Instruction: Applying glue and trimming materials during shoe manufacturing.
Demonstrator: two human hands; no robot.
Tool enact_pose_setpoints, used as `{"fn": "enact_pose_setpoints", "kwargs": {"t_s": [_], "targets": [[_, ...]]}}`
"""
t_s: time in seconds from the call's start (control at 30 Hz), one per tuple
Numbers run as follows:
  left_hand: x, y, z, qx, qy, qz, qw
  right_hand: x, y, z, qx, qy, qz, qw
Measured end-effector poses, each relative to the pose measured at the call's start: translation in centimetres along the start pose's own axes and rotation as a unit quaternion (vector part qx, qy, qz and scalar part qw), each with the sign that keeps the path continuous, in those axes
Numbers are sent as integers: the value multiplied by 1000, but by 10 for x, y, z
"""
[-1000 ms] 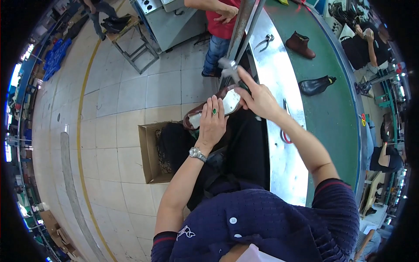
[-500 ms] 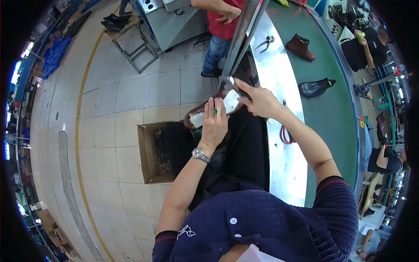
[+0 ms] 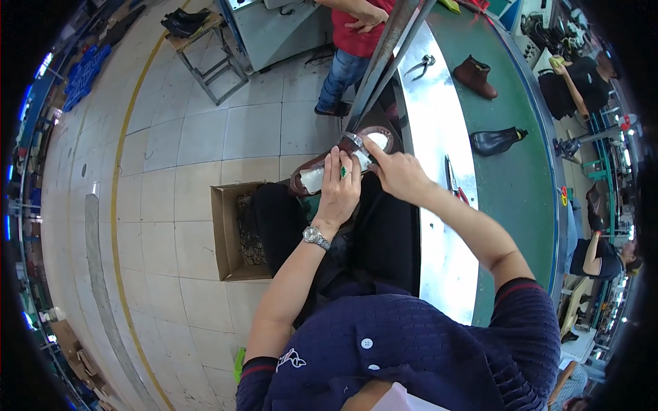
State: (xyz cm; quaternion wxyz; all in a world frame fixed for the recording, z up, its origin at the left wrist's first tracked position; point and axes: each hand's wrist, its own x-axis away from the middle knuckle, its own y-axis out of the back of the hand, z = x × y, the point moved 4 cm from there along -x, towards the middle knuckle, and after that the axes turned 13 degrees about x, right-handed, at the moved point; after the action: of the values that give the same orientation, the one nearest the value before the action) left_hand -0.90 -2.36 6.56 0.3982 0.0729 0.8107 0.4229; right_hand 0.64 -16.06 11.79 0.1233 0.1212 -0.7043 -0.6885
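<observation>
Upside down over my lap lies a brown leather boot (image 3: 299,182), its underside partly covered by white patches. My left hand (image 3: 337,190) grips it, the fingers laid together across the underside to its far edge. On that wrist is a metal watch (image 3: 315,237); a green-stoned ring sits on one finger. My right hand (image 3: 399,172) is closed round a hammer (image 3: 352,140), with most of the handle hidden by the hand. The hammer's metal head is low over the boot, right beside my left fingertips; whether it touches the boot I cannot tell.
An open cardboard box (image 3: 226,233) stands on the floor by my left leg. At my right is a metal-edged green bench (image 3: 510,178) with pincers (image 3: 421,66), red-handled scissors (image 3: 460,195), a brown boot (image 3: 474,77) and a black boot (image 3: 496,140). A person in red (image 3: 353,41) stands ahead, beyond a metal post (image 3: 387,58).
My right hand has come down and left with the hammer, closer to my left hand. The boot's rounded upper-right end now shows. My left hand stays on the boot.
</observation>
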Motion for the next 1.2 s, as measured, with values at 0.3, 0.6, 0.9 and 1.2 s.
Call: {"fn": "enact_pose_setpoints", "kwargs": {"t_s": [0.3,0.6,0.9,1.2], "targets": [[-4,10,4,96,61,-31,993,0,-1,14,16,-25,52,998],[9,26,7,-79,112,57,989,-5,35,38,-38,-43,-82,995],[21,31,17,45,145,-7,988,-6,21,53,4,2,-6,1000],[22,75,42,215,304,-8,928,-11,25,71,-65,-25,0,998]]}}
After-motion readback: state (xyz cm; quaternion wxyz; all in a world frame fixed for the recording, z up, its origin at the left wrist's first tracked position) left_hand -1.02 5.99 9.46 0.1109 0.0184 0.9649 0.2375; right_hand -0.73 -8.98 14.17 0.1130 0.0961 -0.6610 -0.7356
